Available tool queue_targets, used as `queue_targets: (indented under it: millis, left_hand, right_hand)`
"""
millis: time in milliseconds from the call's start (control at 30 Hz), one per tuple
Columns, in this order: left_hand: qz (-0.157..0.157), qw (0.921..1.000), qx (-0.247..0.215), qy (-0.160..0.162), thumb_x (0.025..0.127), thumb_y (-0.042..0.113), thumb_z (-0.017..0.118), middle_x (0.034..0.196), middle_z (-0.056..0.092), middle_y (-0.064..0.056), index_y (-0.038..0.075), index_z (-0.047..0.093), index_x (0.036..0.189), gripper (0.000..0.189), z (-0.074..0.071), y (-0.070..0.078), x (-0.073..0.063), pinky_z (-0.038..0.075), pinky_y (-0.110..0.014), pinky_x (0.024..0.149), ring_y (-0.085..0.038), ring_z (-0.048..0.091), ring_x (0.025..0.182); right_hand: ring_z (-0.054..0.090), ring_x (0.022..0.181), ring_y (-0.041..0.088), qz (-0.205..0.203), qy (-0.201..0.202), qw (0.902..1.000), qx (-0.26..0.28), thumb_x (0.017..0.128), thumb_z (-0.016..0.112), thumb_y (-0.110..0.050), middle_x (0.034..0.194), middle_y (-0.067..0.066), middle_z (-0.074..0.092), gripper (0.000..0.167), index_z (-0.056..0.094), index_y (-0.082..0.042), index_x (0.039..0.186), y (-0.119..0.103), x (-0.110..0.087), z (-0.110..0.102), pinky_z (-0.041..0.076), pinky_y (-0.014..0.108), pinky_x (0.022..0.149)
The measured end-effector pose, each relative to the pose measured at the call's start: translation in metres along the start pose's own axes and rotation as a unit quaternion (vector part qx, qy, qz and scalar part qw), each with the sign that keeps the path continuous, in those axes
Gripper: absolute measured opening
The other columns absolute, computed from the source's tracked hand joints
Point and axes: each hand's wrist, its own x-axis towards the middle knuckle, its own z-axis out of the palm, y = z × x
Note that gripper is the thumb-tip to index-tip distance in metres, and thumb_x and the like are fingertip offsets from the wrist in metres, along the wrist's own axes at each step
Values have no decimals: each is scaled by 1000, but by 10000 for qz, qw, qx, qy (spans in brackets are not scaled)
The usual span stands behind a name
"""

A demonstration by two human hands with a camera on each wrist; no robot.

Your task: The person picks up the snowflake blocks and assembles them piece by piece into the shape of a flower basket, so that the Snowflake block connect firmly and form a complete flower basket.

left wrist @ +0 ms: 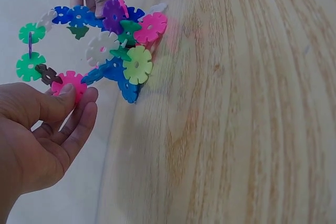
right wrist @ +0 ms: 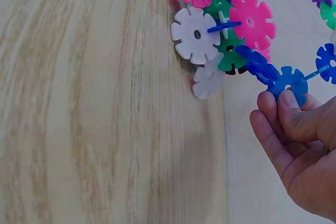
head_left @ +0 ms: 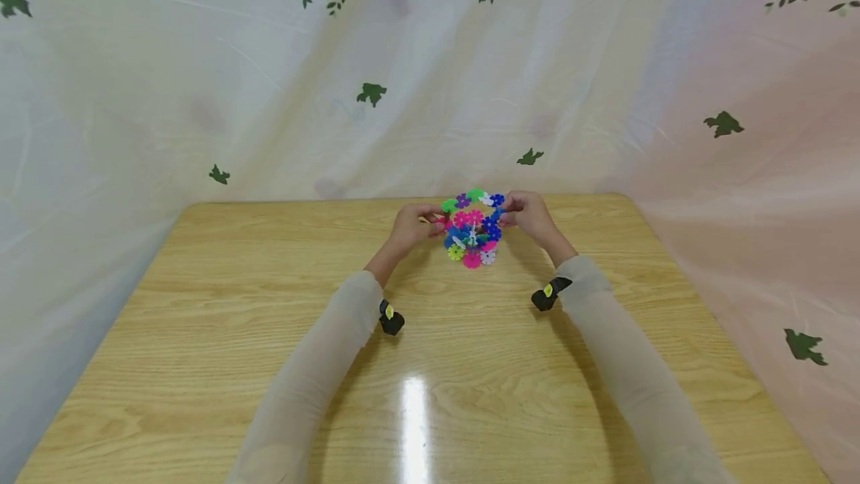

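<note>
A structure of interlocking plastic snowflake discs (head_left: pixel 472 260) in many colours stands near the far edge of the table, between both hands. Its upper part is a ring of linked discs; a denser cluster sits below. My left hand (left wrist: pixel 47 129) pinches a pink disc (left wrist: pixel 70 85) on the ring's left side between thumb and fingers. On the opposite side, my right hand (right wrist: pixel 302 150) pinches a blue disc (right wrist: pixel 290 84) the same way. White discs (right wrist: pixel 196 36) and a yellow-green disc (left wrist: pixel 137 65) show low on the cluster, close to the wood.
The wooden table (head_left: pixel 269 305) stretches from the far edge toward the body. Behind it hangs a pale curtain (head_left: pixel 430 133) with dark green bird and leaf prints. A black wrist camera (head_left: pixel 392 318) sits at the left cuff, another wrist camera (head_left: pixel 546 297) at the right.
</note>
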Motion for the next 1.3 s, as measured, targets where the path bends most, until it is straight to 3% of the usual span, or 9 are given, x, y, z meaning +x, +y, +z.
queue_targets:
  millis: [300,733,933,1133,1233,1300]
  left_hand:
    - [146,9997,206,74,91,-6,71,99,70,-23,-7,72,117,26,2,1,0,61,-23,71,-18,63,82]
    - [293,9985,436,171,91,-4,72,103,72,-26,-7,72,116,25,4,1,0,59,-23,73,-26,67,88]
    - [153,9989,428,146,94,0,70,112,72,-24,-4,72,120,26,1,-4,2,60,-31,82,-32,67,100]
    - [-41,9998,-82,191,93,-3,69,114,70,-26,-8,70,117,24,0,-7,3,62,-31,83,-33,68,104]
    - [-55,9994,-268,203,92,-5,70,112,70,-27,-10,71,113,22,0,-8,4,62,-28,81,-28,69,96]
    - [-70,9993,-327,194,92,-5,71,110,71,-27,-10,71,112,21,0,-7,4,62,-27,79,-24,69,90]
  right_hand:
    - [65,74,8,-14,101,9999,42,94,57,17,87,12,62,7,59,18,101,-5,-2,-1,64,41,83]
    - [65,72,6,-241,165,9995,-135,93,59,17,85,14,62,4,61,17,97,0,-3,1,62,22,71]
    - [67,72,9,-334,43,9994,-87,93,61,15,85,19,65,5,63,15,97,2,-6,2,62,23,70]
    - [72,80,17,-238,-88,9997,14,94,63,11,101,35,63,13,63,17,106,2,-10,-2,64,35,80]
    - [72,86,26,-100,-111,9999,-32,95,62,12,104,36,62,15,63,18,108,-5,-14,-4,61,47,87]
    - [72,85,24,-53,-100,9999,-107,95,63,11,103,34,63,15,63,17,108,-6,-14,-5,60,49,89]
